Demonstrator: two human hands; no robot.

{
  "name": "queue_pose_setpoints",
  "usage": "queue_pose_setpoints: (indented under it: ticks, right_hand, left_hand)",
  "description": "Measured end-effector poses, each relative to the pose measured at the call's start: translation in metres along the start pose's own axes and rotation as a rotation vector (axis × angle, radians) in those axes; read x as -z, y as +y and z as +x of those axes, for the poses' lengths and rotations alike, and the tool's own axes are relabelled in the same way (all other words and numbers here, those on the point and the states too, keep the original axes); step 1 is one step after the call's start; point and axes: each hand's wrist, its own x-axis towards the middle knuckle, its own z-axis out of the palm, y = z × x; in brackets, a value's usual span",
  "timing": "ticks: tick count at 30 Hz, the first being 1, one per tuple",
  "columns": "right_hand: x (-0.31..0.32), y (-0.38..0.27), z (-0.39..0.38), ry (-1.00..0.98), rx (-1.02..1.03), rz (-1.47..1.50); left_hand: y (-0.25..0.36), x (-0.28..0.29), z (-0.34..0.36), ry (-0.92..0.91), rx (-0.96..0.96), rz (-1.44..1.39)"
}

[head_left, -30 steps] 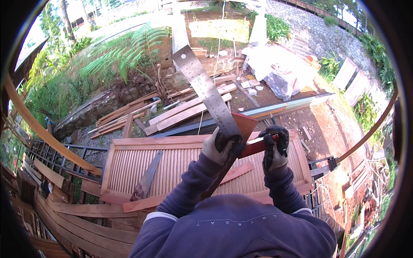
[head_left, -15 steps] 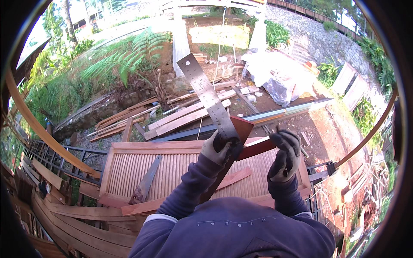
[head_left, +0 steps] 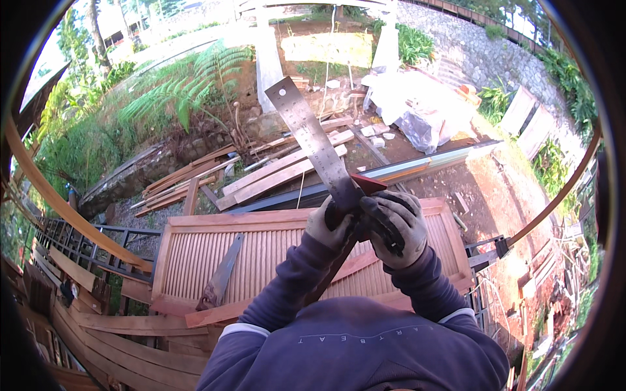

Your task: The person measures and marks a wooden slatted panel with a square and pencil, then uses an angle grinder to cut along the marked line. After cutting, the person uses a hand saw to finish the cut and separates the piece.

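My left hand, in a grey and black glove, grips the lower end of a long, perforated metal square's blade, which points up and away from me. A red-brown wooden piece sticks out behind the hands, with a darker length running down between my arms. My gloved right hand is curled close against the left at the blade's lower end, its fingertips covering whatever they grip. Beneath both hands lies a louvered wooden panel, with a handsaw and a loose reddish strip on it.
Stacked planks and long dark bars lie on the ground beyond the panel. Plastic-covered material sits farther right. Curved timber rails arch at both sides. Curved boards fill the lower left, over a black metal frame.
My right hand left the end of the red piece, rose with fingers loosely bent, then moved left to meet my left hand at the square. The left hand kept its grip.
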Motion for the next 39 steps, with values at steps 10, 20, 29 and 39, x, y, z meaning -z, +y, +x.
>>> queue_pose_setpoints:
  ticks: [10,20,29,39]
  right_hand:
    - [0.002,0.0,-0.001,0.01,-0.013,0.008]
    - [0.001,0.003,-0.006,0.018,-0.019,-0.005]
    - [0.006,-0.002,-0.034,-0.052,-0.039,-0.022]
    - [0.015,0.015,-0.025,0.286,-0.343,0.069]
  left_hand:
    - [0.015,-0.003,0.001,-0.026,0.049,-0.07]
    - [0.011,-0.007,0.0,-0.005,0.054,-0.113]
    - [0.008,0.008,0.006,0.047,0.04,-0.063]
    - [0.02,0.012,0.006,0.011,0.063,-0.054]
